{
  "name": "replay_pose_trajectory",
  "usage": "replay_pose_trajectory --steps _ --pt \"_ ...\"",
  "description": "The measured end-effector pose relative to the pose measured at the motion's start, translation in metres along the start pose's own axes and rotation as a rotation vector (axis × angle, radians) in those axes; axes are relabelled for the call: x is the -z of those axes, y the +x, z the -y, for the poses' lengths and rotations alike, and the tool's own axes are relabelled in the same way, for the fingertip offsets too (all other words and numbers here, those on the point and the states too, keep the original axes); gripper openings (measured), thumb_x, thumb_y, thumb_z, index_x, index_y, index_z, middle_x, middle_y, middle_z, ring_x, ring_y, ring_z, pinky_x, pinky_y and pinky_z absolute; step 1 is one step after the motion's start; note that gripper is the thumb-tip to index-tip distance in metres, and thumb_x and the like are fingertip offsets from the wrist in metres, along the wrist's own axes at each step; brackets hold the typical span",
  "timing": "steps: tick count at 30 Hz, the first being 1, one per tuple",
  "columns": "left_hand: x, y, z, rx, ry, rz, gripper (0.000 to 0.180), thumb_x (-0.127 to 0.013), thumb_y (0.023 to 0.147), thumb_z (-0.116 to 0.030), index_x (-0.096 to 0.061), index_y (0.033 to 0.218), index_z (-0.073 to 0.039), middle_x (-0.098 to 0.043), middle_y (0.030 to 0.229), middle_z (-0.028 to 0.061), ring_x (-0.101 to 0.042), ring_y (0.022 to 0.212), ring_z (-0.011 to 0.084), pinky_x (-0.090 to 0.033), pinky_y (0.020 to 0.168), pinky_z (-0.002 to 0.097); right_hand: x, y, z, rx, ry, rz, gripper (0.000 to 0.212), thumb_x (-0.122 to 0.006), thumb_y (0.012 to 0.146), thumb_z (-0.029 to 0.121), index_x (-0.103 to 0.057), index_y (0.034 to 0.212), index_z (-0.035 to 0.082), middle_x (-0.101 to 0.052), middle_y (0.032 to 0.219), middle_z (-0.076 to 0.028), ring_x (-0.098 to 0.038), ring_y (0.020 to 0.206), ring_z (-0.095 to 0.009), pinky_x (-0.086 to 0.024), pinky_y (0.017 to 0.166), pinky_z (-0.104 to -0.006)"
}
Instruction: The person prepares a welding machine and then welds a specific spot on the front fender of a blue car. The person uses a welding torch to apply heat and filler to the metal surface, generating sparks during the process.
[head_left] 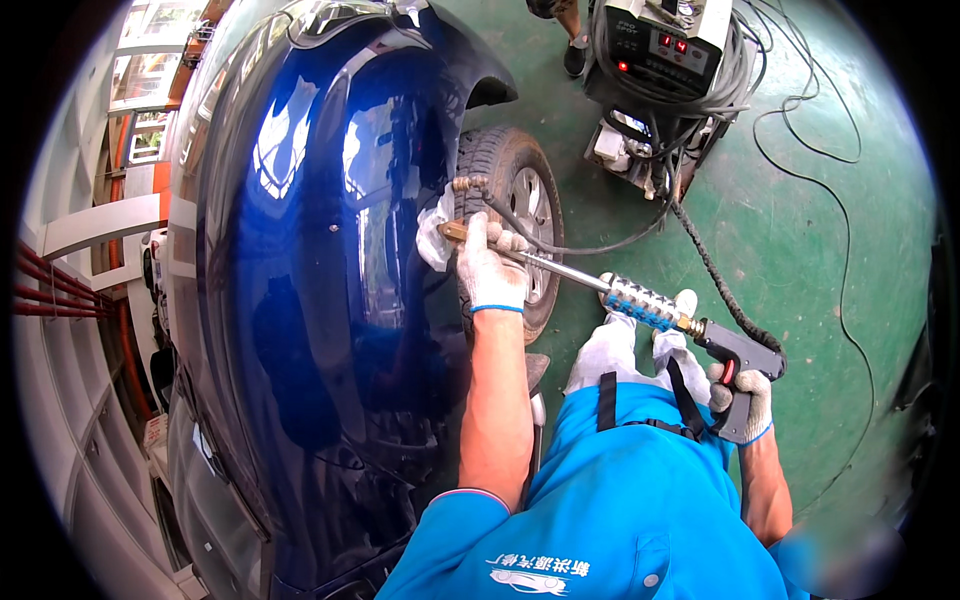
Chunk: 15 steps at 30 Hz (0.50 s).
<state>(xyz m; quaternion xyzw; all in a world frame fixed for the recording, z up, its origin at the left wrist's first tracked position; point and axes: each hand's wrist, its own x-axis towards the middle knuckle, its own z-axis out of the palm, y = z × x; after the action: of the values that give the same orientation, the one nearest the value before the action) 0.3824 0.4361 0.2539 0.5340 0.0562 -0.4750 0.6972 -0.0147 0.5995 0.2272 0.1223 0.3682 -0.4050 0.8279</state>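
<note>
Head view: gun (645,303) diagonal, tip (452,231) toward car (345,310)

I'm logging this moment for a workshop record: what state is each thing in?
Pistol-grip tool: held in both hands
Left hand: gloved, closed around the tool near its tip
Right hand: gloved, closed around the grip
Machine: on, red display lit
Braided cable: joined to the tool, slack
Car: glossy blue, pale patch beside the wheel
Wheel: tyre brownish
</note>
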Motion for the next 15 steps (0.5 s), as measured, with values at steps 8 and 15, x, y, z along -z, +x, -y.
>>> replay_pose_trajectory --steps 8,15 --pt "0.000 -0.002 -0.001 0.026 -0.032 0.046 0.018 -0.064 0.095 -0.015 -0.049 0.085 -0.014 -0.042 0.063 -0.0061 -0.037 0.049 0.0091 -0.039 0.052 0.0285 0.009 0.002 -0.002 -0.014 -0.009 0.115 0.051 -0.065 0.078 0.011 -0.055 0.125 -0.007 -0.068 0.089 -0.018 -0.062 0.058 -0.025 -0.055 0.053 -0.0319" --pt "0.009 0.009 0.002 0.005 -0.001 0.037 0.018 -0.059 0.099 -0.020 -0.051 0.086 -0.012 -0.045 0.064 -0.0049 -0.039 0.050 0.0097 -0.041 0.050 0.0289 -0.001 -0.003 -0.004 -0.001 0.066 0.013 0.052 -0.065 0.076 0.009 -0.054 0.125 -0.008 -0.068 0.088 -0.018 -0.060 0.056 -0.024 -0.054 0.052 -0.0317"
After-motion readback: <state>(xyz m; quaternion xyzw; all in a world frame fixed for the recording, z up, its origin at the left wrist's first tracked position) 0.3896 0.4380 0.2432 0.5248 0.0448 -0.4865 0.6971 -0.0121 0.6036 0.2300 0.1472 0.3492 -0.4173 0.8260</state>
